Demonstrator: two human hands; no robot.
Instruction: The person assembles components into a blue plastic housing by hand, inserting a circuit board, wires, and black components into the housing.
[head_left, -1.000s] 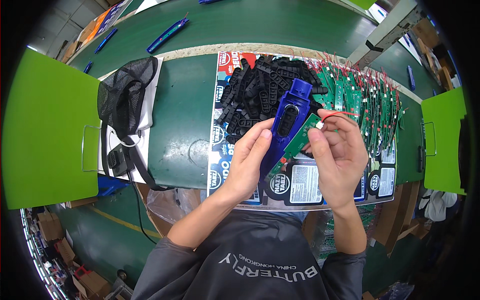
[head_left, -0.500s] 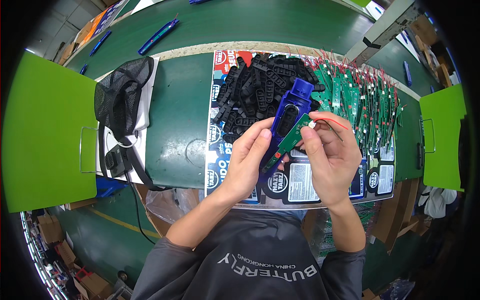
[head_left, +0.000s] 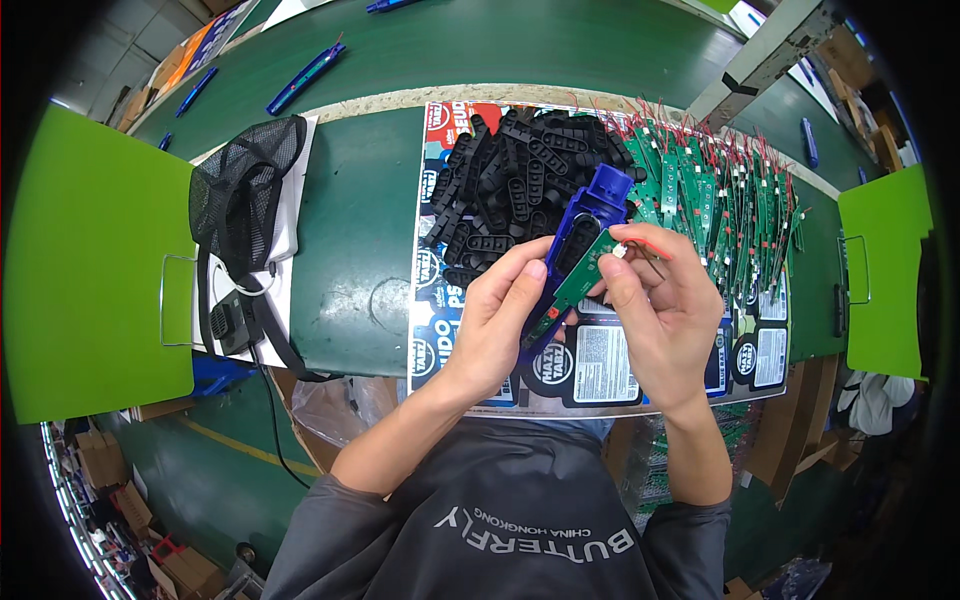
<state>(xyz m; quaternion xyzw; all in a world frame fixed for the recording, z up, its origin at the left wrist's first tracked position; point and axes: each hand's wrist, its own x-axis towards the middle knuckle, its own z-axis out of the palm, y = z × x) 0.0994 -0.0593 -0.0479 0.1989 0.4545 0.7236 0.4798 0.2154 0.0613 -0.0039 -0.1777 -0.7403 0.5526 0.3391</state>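
Note:
My left hand (head_left: 500,315) is closed around a long blue plastic housing (head_left: 606,188), which tilts up to the right over the work surface. A black rubber button strip (head_left: 577,246) sits in the housing's hollow. Between the thumb and fingers of my right hand (head_left: 660,305) is the upper end of a narrow green circuit board (head_left: 578,283). Its lower end lies inside the housing, while the upper end stands out at the right side. A white connector (head_left: 621,249) with red and dark wires shows by my right fingertips. The left fingers behind the housing are mostly hidden.
A heap of black rubber strips (head_left: 500,170) lies beyond my hands, with rows of wired green boards (head_left: 715,200) to its right. At left is a black mesh bag (head_left: 248,190). Blue housings (head_left: 305,80) lie on the far green belt (head_left: 480,55). Lime-green panels (head_left: 100,270) flank the bench.
The housing's upper end has shifted slightly right and down. The board stays between my right fingers, its wires a little displaced. Blue housings on the far belt have moved left.

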